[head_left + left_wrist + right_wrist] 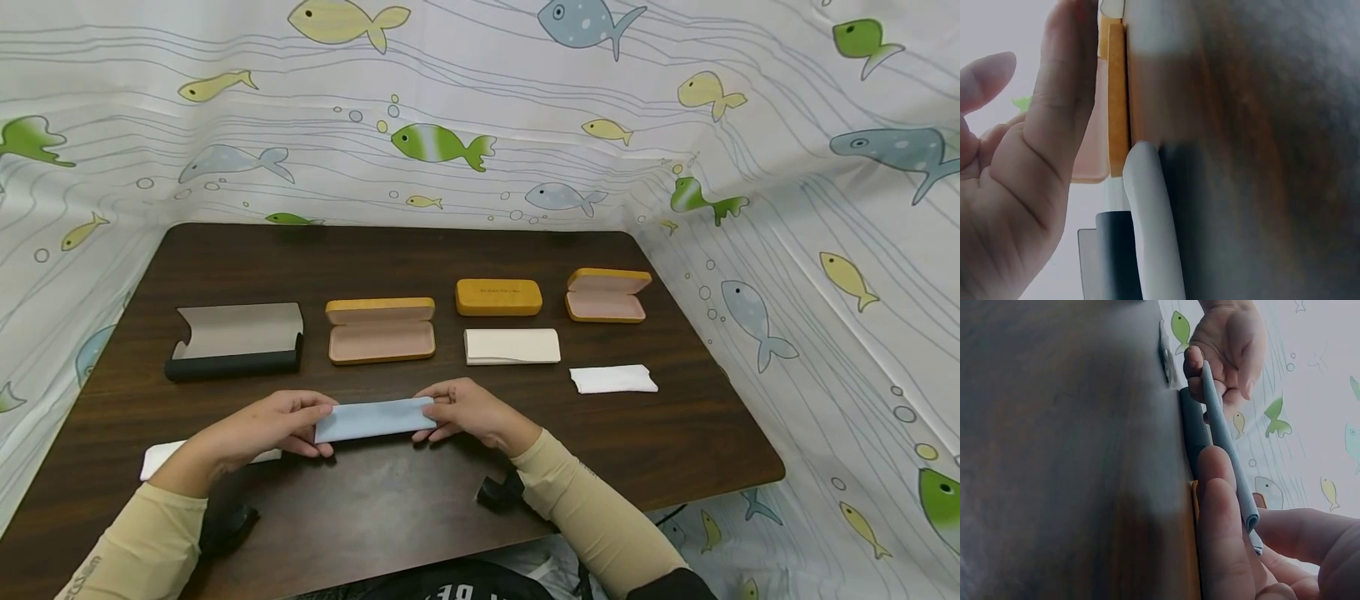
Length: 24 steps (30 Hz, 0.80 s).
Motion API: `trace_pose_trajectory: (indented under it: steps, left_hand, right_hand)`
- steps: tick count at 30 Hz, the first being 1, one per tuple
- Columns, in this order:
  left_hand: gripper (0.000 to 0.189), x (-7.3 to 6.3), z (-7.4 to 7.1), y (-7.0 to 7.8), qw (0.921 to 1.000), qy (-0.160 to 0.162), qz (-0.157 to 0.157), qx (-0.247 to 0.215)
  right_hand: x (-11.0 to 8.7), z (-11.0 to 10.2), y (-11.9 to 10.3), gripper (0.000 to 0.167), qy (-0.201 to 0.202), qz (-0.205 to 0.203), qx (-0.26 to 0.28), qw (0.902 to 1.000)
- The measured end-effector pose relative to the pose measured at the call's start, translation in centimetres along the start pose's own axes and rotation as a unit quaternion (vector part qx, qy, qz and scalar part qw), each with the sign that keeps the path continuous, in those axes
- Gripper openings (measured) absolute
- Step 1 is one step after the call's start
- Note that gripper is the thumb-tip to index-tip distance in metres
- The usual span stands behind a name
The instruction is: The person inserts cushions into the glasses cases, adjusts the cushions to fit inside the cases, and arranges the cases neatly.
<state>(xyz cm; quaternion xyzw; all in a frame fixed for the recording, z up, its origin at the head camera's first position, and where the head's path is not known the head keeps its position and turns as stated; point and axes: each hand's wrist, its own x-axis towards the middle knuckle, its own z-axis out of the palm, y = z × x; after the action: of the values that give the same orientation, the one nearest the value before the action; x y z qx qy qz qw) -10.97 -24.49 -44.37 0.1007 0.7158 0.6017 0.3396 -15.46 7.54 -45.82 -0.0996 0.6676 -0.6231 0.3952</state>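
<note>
A light blue folded cloth (375, 419) is stretched level between my two hands, low over the front of the table. My left hand (279, 423) pinches its left end, thumb on top and fingers beneath. At the other end my right hand (474, 413) pinches it the same way. The right wrist view shows the cloth (1229, 440) edge-on, its layers rolled at the near end, between thumb and fingers (1221, 531). Under my left forearm lies a white folded cloth (159, 457), partly hidden. The left wrist view does not show the blue cloth.
Behind the hands stand an open black glasses case (232, 363), an open yellow case (382, 342), a closed yellow case (498, 297) and a smaller open yellow one (606, 307). A cream folded case (512, 347) and another white cloth (613, 379) lie to the right.
</note>
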Motion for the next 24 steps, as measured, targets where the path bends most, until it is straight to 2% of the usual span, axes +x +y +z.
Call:
trace_pose_trajectory:
  steps: [6,15,21,24]
  left_hand:
    - [0.058,0.0,-0.4,-0.1,0.9995,-0.010,0.006,-0.031]
    - [0.057,-0.1,-1.4,0.0,0.9958,-0.022,0.034,-0.082]
    - [0.056,0.1,-2.0,0.0,0.9924,-0.020,0.037,-0.115]
    - [0.050,0.2,-2.4,-0.2,0.9884,-0.034,0.055,-0.137]
  right_hand:
    - [0.3,-0.2,0.0,0.035,0.010,0.000,0.010,0.9999]
    - [0.7,-0.3,-0.7,0.036,0.024,-0.003,0.026,0.9994]
    - [0.9,-0.5,-1.2,0.036,0.019,-0.010,0.073,0.9971]
    - [0.9,-0.8,-1.5,0.037,0.009,-0.011,0.104,0.9945]
